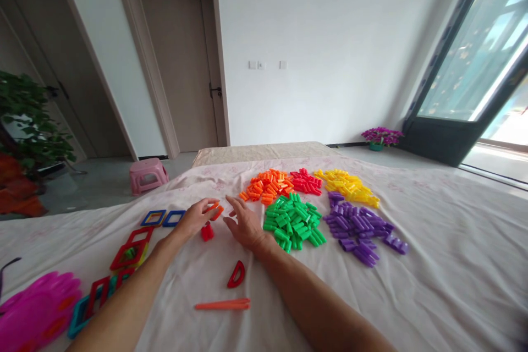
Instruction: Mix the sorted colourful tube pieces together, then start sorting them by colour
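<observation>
My left hand (194, 219) pinches a small orange plastic block (218, 212) between thumb and fingers. Just beneath it a red block (207, 232) lies on the cloth. My right hand (246, 224) is held close by, fingers apart and nothing visible in them. To its right are heaps of ridged plastic blocks: orange (268, 186), red (306, 182), green (293, 221), yellow (348, 185) and purple (358, 224). Between my forearms lie a red D-shaped frame (231, 282) and a pair of orange sticks, perhaps tweezers (221, 305).
Coloured plastic frames, including a blue one (173, 211), form a row left of my left arm. A bright pink plastic object (39, 308) sits at the lower left. Wrinkled pale cloth (433, 286) covers the surface. Beyond stands a pink stool (148, 176).
</observation>
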Motion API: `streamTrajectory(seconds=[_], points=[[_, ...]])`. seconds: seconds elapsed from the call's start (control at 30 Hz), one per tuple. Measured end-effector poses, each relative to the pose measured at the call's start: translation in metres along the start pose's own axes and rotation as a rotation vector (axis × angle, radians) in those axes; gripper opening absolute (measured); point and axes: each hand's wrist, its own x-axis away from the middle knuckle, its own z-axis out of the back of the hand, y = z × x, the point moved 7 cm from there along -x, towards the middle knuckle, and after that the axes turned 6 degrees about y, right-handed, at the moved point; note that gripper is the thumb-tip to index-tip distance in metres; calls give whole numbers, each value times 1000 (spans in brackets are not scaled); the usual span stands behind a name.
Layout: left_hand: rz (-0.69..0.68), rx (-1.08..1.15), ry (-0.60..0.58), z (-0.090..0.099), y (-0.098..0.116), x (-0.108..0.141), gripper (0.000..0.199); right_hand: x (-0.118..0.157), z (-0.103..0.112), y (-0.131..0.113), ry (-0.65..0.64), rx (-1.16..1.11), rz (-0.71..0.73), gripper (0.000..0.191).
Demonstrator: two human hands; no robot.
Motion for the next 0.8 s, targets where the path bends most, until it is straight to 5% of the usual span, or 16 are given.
streamTrajectory(seconds=[0.13,0.3,0.53,0.8], points=[[122,217,-43,-11,13,22,68,4,-4,-15,-88,7,51,52],[219,402,84,-14,11,44,76,-3,0,-17,-92,69,7,51],[-41,9,317,-13,3,69,47,-32,64,47,257,164,-335,57],[-286,-231,232,-22,27,76,34,-28,133,99,164,278,-494,34]])
